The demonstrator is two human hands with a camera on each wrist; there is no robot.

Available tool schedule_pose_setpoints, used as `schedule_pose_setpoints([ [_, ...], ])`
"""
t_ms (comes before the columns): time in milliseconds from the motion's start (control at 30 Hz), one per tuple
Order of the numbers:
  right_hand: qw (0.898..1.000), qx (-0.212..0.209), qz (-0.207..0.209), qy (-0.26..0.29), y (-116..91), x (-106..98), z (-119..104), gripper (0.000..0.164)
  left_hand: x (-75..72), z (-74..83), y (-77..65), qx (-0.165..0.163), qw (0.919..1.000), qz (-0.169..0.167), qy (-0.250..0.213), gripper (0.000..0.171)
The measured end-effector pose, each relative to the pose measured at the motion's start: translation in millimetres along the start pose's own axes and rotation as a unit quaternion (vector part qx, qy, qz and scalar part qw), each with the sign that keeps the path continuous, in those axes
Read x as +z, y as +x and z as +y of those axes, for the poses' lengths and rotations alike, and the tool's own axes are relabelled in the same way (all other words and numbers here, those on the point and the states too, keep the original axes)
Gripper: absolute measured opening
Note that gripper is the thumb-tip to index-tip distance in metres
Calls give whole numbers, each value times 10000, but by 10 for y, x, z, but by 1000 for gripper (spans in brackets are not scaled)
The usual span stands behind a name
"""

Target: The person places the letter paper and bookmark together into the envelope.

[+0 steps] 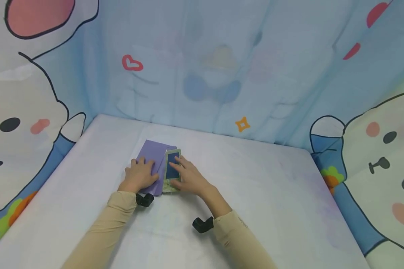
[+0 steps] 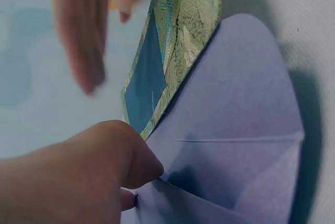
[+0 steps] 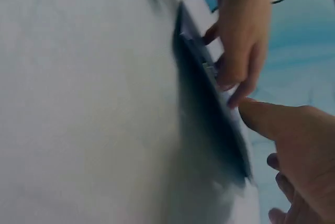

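Observation:
A purple envelope lies on the white-covered table, its rounded flap visible in the left wrist view. My left hand rests on the envelope with fingers spread, the thumb at the pocket's edge. Over the envelope's right side lies a green patterned card with a dark blue rectangle. My right hand is over the card's right edge, fingers spread. In the left wrist view it is blurred and looks apart from the card. The right wrist view shows the envelope edge-on.
The white tabletop extends around both hands. Behind it hangs a light blue cloth with cartoon animals at both sides. A black wrist camera sits at the left cuff and another black camera at the right.

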State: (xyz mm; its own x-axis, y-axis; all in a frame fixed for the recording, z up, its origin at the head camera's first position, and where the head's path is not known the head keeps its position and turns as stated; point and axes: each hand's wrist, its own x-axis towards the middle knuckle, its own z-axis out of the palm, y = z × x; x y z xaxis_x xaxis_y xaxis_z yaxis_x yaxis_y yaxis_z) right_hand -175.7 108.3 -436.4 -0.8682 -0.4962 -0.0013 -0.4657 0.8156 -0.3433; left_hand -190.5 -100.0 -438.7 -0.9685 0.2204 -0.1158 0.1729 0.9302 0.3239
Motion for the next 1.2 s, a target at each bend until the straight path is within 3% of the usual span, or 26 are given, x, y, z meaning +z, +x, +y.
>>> schedule_pose_setpoints([
  [67,9987,-111,-166,-479,104,71,-7,60,-17,-28,2,24,10000,-18,2,62],
  [167,9957,83,-372,-840,208,165,-15,58,-32,-57,8,64,9999,-42,-109,61],
  [533,9928,672,-145,-979,355,293,-100,58,-81,-83,41,139,9995,-97,-252,59],
  [700,9941,602,-138,-889,437,336,-156,58,-46,-90,39,123,9994,-90,-314,59],
  [800,9977,482,41,-482,423,361,-171,57,-23,-76,34,134,9992,-114,-345,59],
  [867,9976,572,398,16,390,370,-184,53,-12,-67,32,167,9991,-144,-358,59],
  [1033,9726,1056,1469,1463,337,274,-296,44,-30,-63,29,137,9995,-132,-263,59],
  [1200,9595,1589,1240,1968,344,169,-391,52,-44,-70,26,134,9996,-121,-234,59],
])
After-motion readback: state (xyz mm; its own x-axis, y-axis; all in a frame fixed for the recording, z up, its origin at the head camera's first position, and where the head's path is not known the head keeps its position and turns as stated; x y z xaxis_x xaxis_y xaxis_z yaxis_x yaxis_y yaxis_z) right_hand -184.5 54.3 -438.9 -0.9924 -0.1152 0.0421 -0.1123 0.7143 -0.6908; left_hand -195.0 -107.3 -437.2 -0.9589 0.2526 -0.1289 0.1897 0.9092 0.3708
